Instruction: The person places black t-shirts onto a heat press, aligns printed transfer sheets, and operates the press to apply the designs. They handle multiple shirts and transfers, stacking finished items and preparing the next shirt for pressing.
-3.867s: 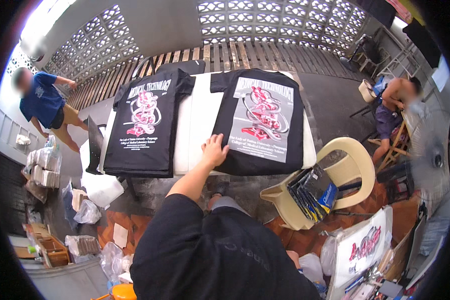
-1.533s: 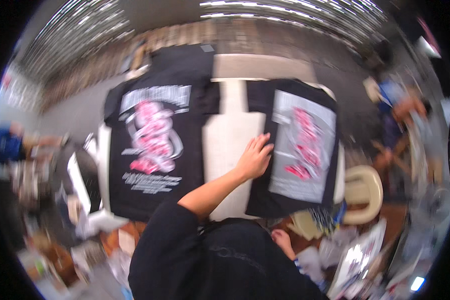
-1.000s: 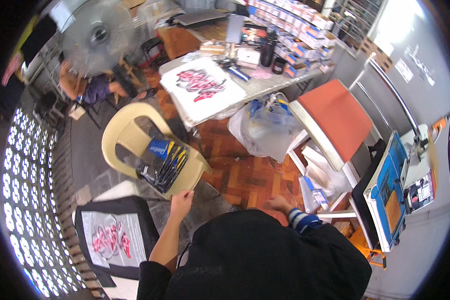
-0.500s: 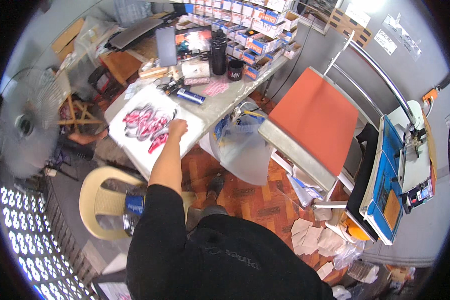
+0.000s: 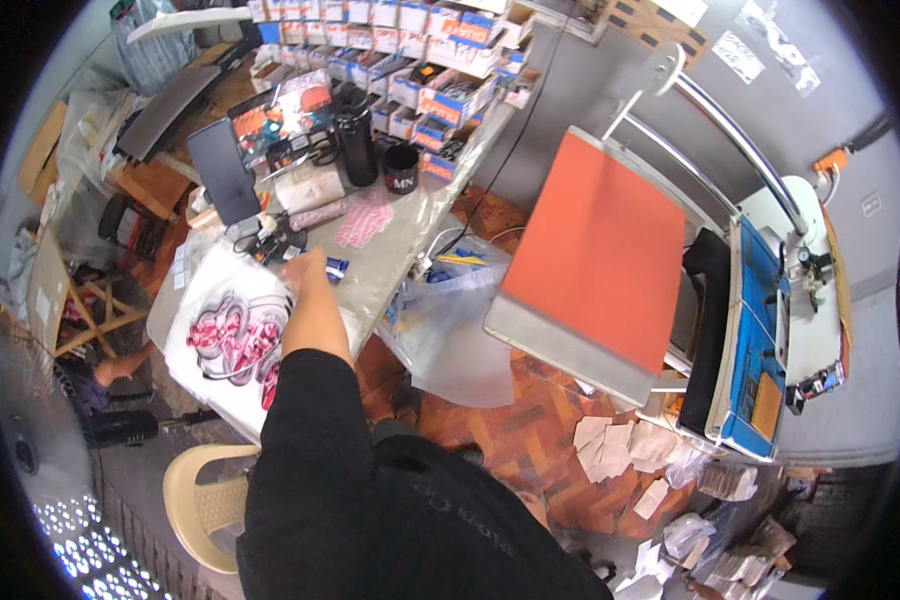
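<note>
My view has swung from the black shirts to the counter (image 5: 380, 252), bringing the work to the printed sheet (image 5: 228, 330) on it. My left hand (image 5: 303, 267) sits at the sheet's right edge, beside a small blue tube (image 5: 337, 268). Fingers look curled; I can't tell how far, or whether they grip the tube. My right hand (image 5: 533, 506), well below the sheet, is mostly hidden, its fingers unreadable.
</note>
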Demonstrator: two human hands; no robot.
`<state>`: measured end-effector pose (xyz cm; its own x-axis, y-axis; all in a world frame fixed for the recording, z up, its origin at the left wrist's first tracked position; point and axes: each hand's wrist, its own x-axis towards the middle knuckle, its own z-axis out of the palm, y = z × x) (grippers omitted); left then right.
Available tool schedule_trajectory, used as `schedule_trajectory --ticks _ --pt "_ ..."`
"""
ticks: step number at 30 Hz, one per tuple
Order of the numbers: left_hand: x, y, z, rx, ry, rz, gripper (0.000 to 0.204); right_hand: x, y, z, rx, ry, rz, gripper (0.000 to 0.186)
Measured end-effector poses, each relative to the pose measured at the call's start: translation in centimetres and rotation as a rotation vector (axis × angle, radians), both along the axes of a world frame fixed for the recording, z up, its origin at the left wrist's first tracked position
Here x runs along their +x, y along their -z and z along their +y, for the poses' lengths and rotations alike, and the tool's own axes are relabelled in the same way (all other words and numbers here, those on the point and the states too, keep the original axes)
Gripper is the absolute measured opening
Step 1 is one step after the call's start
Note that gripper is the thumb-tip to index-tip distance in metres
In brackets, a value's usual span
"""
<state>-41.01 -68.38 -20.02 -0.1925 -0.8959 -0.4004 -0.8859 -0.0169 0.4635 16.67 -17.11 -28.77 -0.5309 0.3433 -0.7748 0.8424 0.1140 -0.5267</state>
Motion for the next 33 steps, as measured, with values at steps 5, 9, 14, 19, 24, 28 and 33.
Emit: schedule_trajectory --ticks 5,9,14,19,24,28,33 --pt "2.2 5.3 -3.8 0.103 0.037 0.364 0.048 -4.3 -3.2 -3.1 0.179 -0.164 0.112 0.042" --pt "4.3 1.7 0.7 0.436 0.056 0.888 0.033 -6.9 -6.6 -3.6 0.226 -0.325 0.266 0.038" --pt "1.8 -0.6 -0.4 0.93 -0.099 1.34 0.012 -22.0 -16.4 -8.2 0.27 -0.731 0.475 0.03" --pt "4.8 -5.6 3.8 0.903 0.321 1.281 0.016 -42.1 -25.3 -18.1 0.332 -1.247 0.959 0.025" --pt "18.0 -5.0 7.4 1.348 0.169 0.888 0.027 -61.1 -26.0 -33.4 0.574 -1.442 1.254 0.017" --pt "26.2 -5.7 7.6 1.714 0.158 0.953 0.038 -70.3 -23.7 -41.3 0.726 -1.398 1.357 0.016" --pt "30.7 -4.3 6.3 1.725 0.125 0.95 0.037 -74.8 -17.5 -46.4 0.981 -1.248 1.426 0.016"
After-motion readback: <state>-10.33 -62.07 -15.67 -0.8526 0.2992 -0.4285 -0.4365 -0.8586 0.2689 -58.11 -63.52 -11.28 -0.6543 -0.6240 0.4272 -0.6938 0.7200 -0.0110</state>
